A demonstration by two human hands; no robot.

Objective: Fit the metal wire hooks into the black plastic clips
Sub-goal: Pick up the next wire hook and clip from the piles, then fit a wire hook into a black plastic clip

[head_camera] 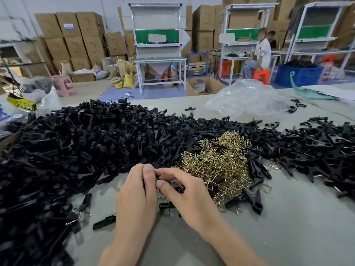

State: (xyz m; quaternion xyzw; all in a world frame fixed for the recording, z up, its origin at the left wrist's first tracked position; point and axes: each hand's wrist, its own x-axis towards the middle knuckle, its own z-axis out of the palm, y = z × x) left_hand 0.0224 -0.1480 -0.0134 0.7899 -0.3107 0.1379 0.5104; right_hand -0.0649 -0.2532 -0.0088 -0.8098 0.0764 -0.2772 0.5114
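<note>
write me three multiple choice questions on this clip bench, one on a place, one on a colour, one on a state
1. Where does the pile of wire hooks lie, seen from the left hand and right hand?
A. to their right, on the table
B. to their left
C. on the floor

2. What colour are the wire hooks?
A. red
B. brassy gold
C. blue

3. What are the two hands doing?
A. lying flat and apart
B. one hangs off the table edge
C. fingers curled, meeting over a black clip

Answers:
1 A, the pile sits just beyond and right of the right hand.
2 B, the wire shows yellow-gold against the black clip heap.
3 C, both sets of fingertips close together around the dark part.
</note>
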